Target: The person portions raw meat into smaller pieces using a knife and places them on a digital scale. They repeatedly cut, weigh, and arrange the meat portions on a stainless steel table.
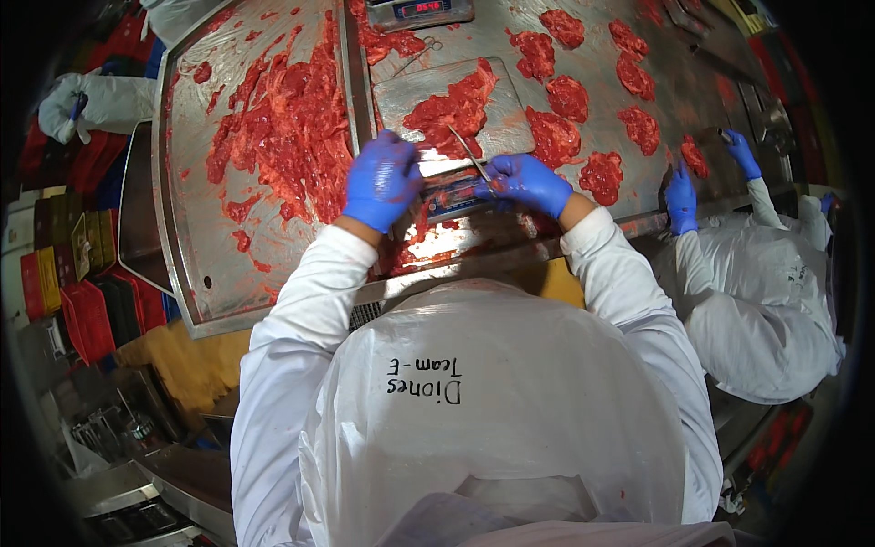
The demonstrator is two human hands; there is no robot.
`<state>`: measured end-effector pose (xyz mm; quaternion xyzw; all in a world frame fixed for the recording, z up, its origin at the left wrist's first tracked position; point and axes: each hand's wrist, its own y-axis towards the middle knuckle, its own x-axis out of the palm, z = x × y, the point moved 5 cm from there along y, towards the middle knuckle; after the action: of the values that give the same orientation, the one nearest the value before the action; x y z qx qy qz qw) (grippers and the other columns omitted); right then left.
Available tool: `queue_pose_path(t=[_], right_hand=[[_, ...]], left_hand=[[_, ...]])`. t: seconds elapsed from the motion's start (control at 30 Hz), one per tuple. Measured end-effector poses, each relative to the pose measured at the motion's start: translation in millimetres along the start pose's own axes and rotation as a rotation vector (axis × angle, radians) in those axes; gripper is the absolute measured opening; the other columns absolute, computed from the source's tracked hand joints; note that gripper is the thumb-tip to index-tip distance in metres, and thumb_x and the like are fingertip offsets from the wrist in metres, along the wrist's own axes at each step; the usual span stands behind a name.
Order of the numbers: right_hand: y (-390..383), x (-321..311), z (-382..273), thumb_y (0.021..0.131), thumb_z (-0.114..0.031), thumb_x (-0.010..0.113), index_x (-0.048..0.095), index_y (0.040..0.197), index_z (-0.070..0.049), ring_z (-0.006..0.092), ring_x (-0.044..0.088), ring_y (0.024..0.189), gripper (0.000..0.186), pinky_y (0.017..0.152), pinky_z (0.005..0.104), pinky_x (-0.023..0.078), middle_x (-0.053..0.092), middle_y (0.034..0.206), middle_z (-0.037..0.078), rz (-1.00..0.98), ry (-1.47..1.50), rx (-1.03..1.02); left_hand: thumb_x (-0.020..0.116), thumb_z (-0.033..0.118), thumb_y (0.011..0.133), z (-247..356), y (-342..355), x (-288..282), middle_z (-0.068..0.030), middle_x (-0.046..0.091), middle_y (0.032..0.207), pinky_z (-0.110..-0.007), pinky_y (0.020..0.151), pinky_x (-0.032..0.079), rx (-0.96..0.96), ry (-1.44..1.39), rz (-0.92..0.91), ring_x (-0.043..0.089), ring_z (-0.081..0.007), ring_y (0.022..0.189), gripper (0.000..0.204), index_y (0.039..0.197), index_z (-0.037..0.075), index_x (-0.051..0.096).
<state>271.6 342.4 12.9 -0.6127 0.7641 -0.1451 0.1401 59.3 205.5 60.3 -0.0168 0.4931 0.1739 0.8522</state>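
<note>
Item: red meat piece (448, 111), lying on the flat metal plate (510, 128) of a scale, on the far side of both hands. Handling, as judged: soft, limp, wet and slippery, fairly light, apt to tear at its thin edges; best taken by the thick middle, with fingers spread beneath.

Right hand (526, 182): blue-gloved, fingers clenched round a slim metal tool (471, 154) (scissors by the look, handles hidden); its tip lies over or against the meat.

Left hand (383, 180): blue-gloved, fingers curled in, near the plate's left side; whether it grasps the red strip (421, 221) just beside it cannot be told.

Adjacent: meat heap (283, 128), left; separate meat portions (568, 98), right.
</note>
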Motion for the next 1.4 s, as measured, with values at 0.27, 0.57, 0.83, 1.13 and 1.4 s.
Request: queue_pose_path(t=[0.27, 0.57, 0.83, 1.13, 1.4], right_hand=[[-37, 20, 5, 0.109, -0.02, 0.056, 0.069, 0.117, -0.005, 0.0126, 0.064, 0.093, 0.022, 0.088, 0.0319, 0.054, 0.069, 0.101, 0.001, -0.033, 0.305, 0.349], [27, 56, -12, 0.102, -0.031, 0.071, 0.069, 0.101, -0.008, 0.011, 0.063, 0.073, 0.022, 0.069, 0.0289, 0.054, 0.068, 0.085, 0.0, -0.02, 0.257, 0.096], [43, 63, -19, 0.094, -0.03, 0.081, 0.068, 0.095, -0.007, 0.012, 0.062, 0.067, 0.027, 0.065, 0.03, 0.056, 0.067, 0.079, 0.001, -0.005, 0.511, 0.104], [45, 74, 24, 0.096, -0.018, 0.076, 0.07, 0.101, -0.006, 0.0149, 0.067, 0.087, 0.014, 0.08, 0.0322, 0.056, 0.072, 0.098, 0.005, -0.102, 0.377, 0.155], [-62, 21, 66, 0.102, -0.018, 0.067, 0.065, 0.12, 0.0, 0.0195, 0.07, 0.096, 0.026, 0.09, 0.0328, 0.057, 0.072, 0.111, 0.009, 0.317, -0.019, -0.006]], left_hand=[[0.073, 0.017, 0.081, 11, -3, 4, -0.0141, 0.066, 0.101, -0.046, 0.087, 0.055, 0.006, 0.089, 0.072, 0.066, -0.0361, 0.097, 0.019, 0.098, 0.01, 0.071], [0.071, 0.009, 0.082, 4, -30, 6, -0.0144, 0.061, 0.091, -0.047, 0.077, 0.053, -0.004, -0.039, 0.015, 0.064, -0.0376, 0.089, 0.011, 0.09, 0.008, 0.063], [0.067, 0.013, 0.087, -3, -47, 7, -0.0173, 0.061, 0.088, -0.048, 0.076, 0.052, -0.032, -0.186, 0.0, 0.063, -0.04, 0.087, 0.009, 0.09, 0.006, 0.062], [0.073, 0.013, 0.081, -80, -88, 5, -0.0161, 0.07, 0.089, -0.045, 0.075, 0.055, -0.259, -0.045, -0.414, 0.069, -0.0382, 0.085, 0.012, 0.092, 0.01, 0.07], [0.077, 0.013, 0.08, -192, -142, -64, -0.0156, 0.073, 0.102, -0.043, 0.083, 0.056, -0.58, 0.093, 0.015, 0.071, -0.0328, 0.094, 0.027, 0.106, 0.006, 0.074]])
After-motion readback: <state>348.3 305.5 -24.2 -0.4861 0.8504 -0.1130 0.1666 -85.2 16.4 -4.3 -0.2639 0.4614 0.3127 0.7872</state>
